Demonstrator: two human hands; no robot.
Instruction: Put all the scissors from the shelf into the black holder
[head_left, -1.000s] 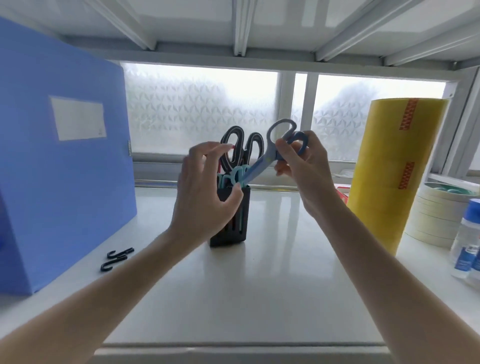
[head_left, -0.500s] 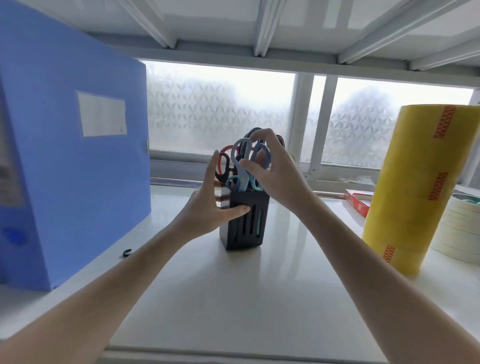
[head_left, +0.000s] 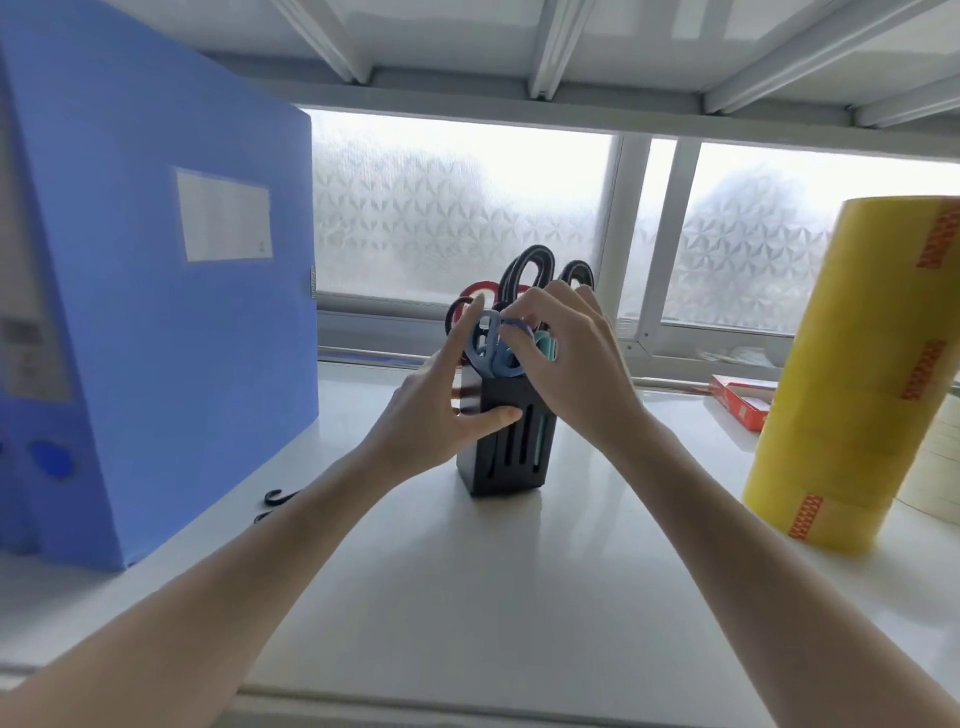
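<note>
A black slotted holder (head_left: 511, 452) stands upright on the white shelf (head_left: 467, 597), a little past its middle. Several scissors stick out of it handles up: black-handled scissors (head_left: 530, 267), red-handled scissors (head_left: 475, 291), a teal pair (head_left: 546, 347) and blue-grey scissors (head_left: 491, 353) at the front. My right hand (head_left: 571, 364) pinches the handles of the blue-grey scissors, whose blades are down inside the holder. My left hand (head_left: 441, 410) steadies the holder, thumb on its front face, fingers raised along its left side.
A tall blue file box (head_left: 156, 312) fills the left side of the shelf. Two small black hooks (head_left: 278, 501) lie by its base. A tall yellow tape stack (head_left: 862, 374) stands at the right, white tape rolls (head_left: 935, 467) beside it, a red box (head_left: 737, 400) behind.
The blue-grey scissors went from tilted above the holder, held in my right hand, down into it. My left hand stayed on the holder. The camera moved closer and to the left.
</note>
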